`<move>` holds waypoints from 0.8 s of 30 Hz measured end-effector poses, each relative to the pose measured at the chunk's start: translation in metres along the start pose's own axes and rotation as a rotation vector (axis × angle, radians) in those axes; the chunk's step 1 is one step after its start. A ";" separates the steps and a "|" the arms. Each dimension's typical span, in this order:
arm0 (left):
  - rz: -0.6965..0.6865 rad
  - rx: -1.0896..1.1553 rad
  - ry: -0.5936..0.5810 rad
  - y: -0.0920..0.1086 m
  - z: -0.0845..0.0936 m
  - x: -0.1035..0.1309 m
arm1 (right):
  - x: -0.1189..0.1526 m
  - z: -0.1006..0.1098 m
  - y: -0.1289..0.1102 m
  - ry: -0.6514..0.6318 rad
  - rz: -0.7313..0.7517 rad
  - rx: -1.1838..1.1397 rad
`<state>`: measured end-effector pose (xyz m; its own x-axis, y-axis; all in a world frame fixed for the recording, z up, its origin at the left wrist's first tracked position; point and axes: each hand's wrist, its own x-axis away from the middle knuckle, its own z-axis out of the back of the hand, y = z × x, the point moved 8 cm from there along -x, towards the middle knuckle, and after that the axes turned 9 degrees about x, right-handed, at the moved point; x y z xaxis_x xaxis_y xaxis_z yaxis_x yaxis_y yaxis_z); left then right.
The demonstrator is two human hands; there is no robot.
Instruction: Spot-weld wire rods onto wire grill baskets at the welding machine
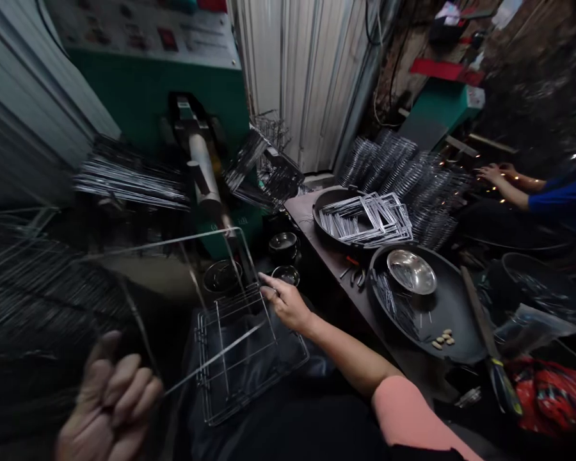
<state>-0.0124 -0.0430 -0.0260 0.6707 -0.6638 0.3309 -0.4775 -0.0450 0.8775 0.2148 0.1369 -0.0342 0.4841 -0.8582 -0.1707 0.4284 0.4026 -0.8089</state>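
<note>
My left hand (112, 406), blurred by motion, is raised at the lower left with its fingers curled. A corner of a thin rectangular wire frame (211, 362) runs to these fingers, and they appear to be closed on it; the exact contact is hidden. The frame is tilted in the air in front of me. My right hand (288, 306) pinches the frame's right side between thumb and forefinger. Below it, a rectangular wire rack (247, 378) with small bent loops along its edges lies across my lap on dark cloth.
Ahead stands a green machine (139, 96) with stacked wire racks (129, 179) beside it. On the right are a pan of wire frames (384, 218), a pan with a steel bowl (411, 271), pliers (360, 278) and piled coils (388, 157). A co-worker's hands (496, 176) are near sparks.
</note>
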 end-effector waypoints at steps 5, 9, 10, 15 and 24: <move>0.162 0.285 -0.047 -0.026 -0.033 0.020 | 0.006 0.003 0.020 0.064 -0.065 -0.128; 0.231 0.362 -0.041 -0.036 -0.033 0.009 | 0.015 0.006 0.025 0.116 -0.091 -0.135; 0.219 0.319 -0.026 -0.036 -0.030 0.004 | 0.018 0.007 0.025 0.108 -0.093 -0.106; 0.115 -0.139 0.042 -0.048 -0.003 -0.023 | 0.038 0.001 0.028 -0.139 -0.166 0.201; 0.023 -0.714 -0.051 -0.080 0.012 -0.037 | 0.044 0.002 0.030 -0.430 -0.290 0.609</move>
<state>-0.0058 -0.0231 -0.1128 0.6293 -0.6935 0.3508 0.0088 0.4577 0.8891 0.2506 0.1116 -0.0651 0.4881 -0.8072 0.3319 0.8637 0.3920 -0.3170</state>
